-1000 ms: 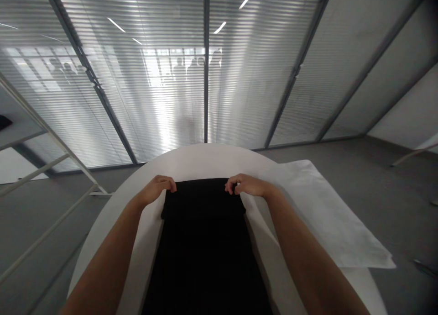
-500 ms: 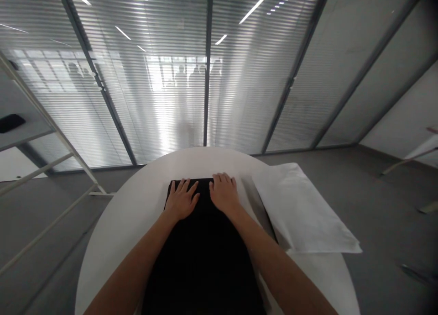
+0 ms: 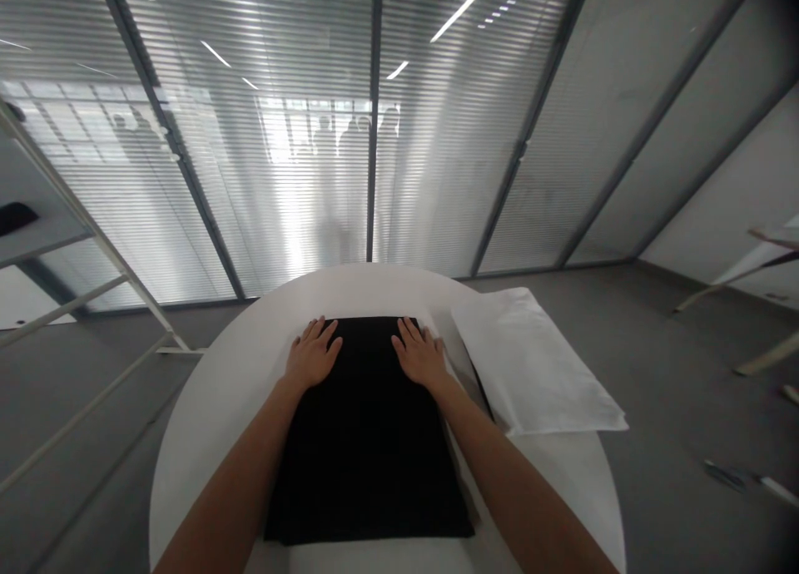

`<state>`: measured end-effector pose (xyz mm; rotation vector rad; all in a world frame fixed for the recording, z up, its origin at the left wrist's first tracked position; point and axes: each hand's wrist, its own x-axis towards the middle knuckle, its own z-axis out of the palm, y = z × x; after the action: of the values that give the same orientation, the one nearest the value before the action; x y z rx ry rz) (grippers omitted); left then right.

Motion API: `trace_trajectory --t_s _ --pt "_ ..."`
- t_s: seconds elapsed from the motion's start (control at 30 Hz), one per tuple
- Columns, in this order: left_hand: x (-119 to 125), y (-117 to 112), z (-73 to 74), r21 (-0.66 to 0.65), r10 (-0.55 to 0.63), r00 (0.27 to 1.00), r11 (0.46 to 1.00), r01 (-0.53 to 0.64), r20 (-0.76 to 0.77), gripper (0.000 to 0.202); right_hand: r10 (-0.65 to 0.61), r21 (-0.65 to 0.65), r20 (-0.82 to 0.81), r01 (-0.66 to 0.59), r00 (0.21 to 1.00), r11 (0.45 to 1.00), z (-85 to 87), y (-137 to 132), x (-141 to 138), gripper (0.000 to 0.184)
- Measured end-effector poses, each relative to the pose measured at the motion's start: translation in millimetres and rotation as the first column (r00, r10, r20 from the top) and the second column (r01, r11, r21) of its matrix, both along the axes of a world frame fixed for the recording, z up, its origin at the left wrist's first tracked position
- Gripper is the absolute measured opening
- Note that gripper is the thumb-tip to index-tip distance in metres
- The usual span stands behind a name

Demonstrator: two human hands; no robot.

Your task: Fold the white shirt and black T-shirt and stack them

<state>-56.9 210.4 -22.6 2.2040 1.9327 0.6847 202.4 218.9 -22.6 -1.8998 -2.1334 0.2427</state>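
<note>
A folded black cloth (image 3: 368,432) lies flat on a round white table (image 3: 212,399). My left hand (image 3: 312,356) rests palm down on the cloth's far left corner, fingers spread and flat. On the far right corner my right hand (image 3: 421,356) lies the same way, fingers stretched out. Neither hand holds anything.
A folded white cloth (image 3: 530,366) sits on the table's right side, overhanging the edge. Glass partitions with blinds (image 3: 374,141) stand behind the table. A white metal frame (image 3: 81,308) rises at the left. Grey floor surrounds the table.
My hands let go of the cloth's far edge, pressed flat near its middle, then slid apart to the far corners. The black cloth now lies flat and shorter.
</note>
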Motion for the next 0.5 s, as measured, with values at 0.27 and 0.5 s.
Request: trace_trajectory --t_s 0.27,0.5 --pt "-3.0 9.6 2.2 -0.050 0.092 0.996 0.994 -0.092 -0.009 0.053 -0.017 0.119 0.040 0.012 0.999 0.993 2.8 13.8 11.4 0.055" --pt "-19.6 21.3 8.0 -0.120 0.328 0.944 0.939 -0.323 0.027 0.054 -0.192 0.000 -0.065 0.192 0.979 0.981 17.7 33.0 25.9 0.047"
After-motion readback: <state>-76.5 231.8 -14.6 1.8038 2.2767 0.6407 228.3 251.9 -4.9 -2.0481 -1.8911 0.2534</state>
